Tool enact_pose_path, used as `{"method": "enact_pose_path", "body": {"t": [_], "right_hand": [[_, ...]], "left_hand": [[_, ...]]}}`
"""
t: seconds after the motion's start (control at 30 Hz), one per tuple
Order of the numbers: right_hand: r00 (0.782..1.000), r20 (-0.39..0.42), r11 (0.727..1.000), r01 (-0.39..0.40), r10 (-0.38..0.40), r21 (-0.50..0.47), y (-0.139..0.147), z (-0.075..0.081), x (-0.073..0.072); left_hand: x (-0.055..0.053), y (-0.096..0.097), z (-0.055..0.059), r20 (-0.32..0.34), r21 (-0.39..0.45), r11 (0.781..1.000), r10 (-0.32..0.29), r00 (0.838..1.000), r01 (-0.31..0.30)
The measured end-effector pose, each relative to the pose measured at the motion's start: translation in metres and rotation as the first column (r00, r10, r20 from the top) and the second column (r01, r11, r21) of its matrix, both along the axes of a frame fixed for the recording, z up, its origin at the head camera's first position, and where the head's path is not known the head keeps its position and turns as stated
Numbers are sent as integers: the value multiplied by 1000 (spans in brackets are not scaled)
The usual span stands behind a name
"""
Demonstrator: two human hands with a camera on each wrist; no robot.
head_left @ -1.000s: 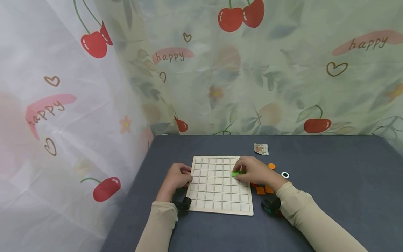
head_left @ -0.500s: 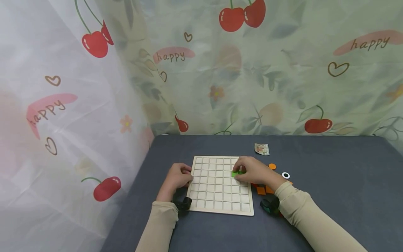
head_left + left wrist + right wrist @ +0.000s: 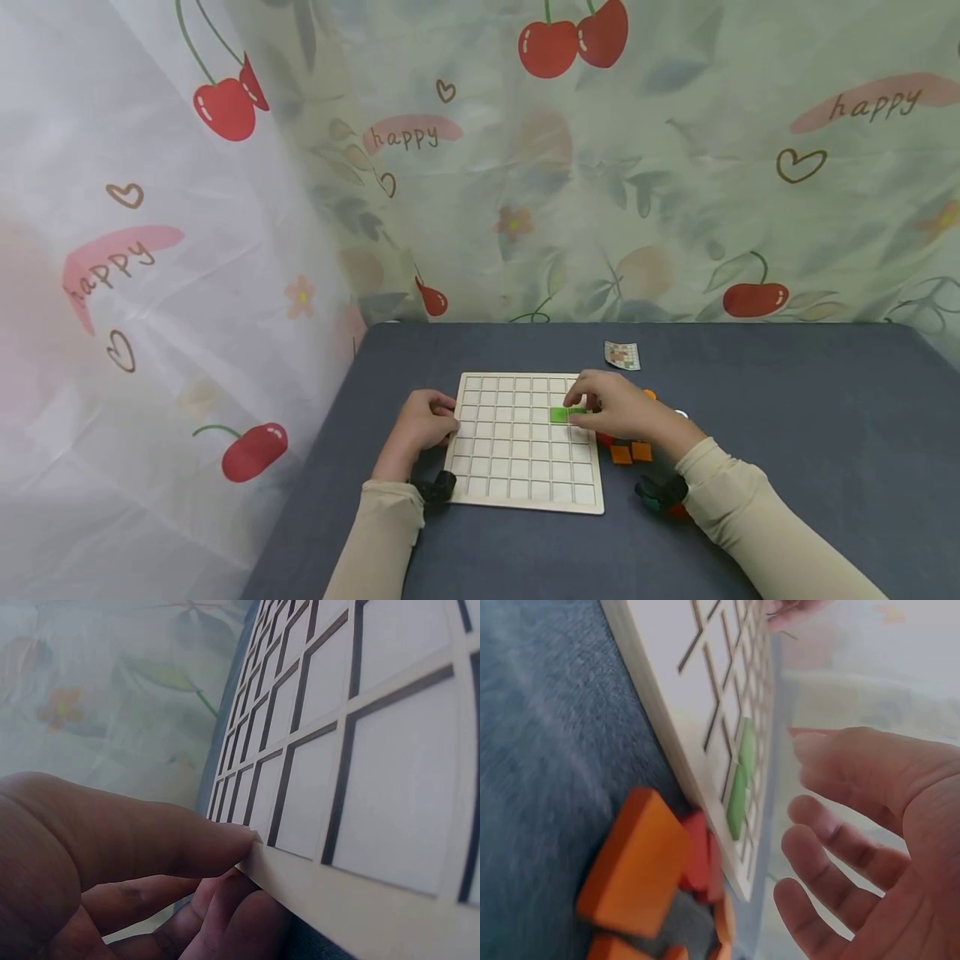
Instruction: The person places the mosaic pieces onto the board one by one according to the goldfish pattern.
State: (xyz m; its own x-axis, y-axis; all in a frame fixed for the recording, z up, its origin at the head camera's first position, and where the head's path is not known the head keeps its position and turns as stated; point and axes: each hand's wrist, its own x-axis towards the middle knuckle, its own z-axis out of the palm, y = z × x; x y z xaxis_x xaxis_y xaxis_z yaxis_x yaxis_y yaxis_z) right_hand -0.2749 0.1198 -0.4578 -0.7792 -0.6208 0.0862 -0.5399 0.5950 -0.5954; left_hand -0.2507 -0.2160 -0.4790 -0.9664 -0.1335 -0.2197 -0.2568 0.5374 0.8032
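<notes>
A pale wooden grid board (image 3: 517, 450) lies flat on the dark table. My left hand (image 3: 420, 423) pinches its left edge; in the left wrist view the thumb (image 3: 187, 840) lies on the rim and the other fingers are underneath. Two green square tiles, one (image 3: 558, 414) left of the other (image 3: 736, 801), sit side by side in cells near the board's right side. Just over them is my right hand (image 3: 618, 408), its fingers loosely bent and holding nothing. In the right wrist view its fingertips stand apart from the tiles.
Right of the board lie orange square blocks (image 3: 621, 454) and a red piece (image 3: 604, 439). An orange disc (image 3: 649, 394) and a white ring piece (image 3: 681, 413) are partly hidden behind the right hand. A small printed card (image 3: 622, 356) lies farther back. Patterned curtains (image 3: 660, 208) surround the table.
The right hand has let go of the left green tile and moved slightly right and up, leaving the tile in its cell. The left hand has stayed on the board's edge.
</notes>
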Motion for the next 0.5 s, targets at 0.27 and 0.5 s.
{"method": "enact_pose_path", "body": {"t": [0.27,0.5], "right_hand": [[1000,0,997,5,-5,-73,28,10,19],[1000,6,993,6,-5,-120,54,8,40]], "left_hand": [[-1,0,-1,3,-11,1000,7,1000,-7],[0,1,-1,-2,-15,1000,5,1000,-5]]}}
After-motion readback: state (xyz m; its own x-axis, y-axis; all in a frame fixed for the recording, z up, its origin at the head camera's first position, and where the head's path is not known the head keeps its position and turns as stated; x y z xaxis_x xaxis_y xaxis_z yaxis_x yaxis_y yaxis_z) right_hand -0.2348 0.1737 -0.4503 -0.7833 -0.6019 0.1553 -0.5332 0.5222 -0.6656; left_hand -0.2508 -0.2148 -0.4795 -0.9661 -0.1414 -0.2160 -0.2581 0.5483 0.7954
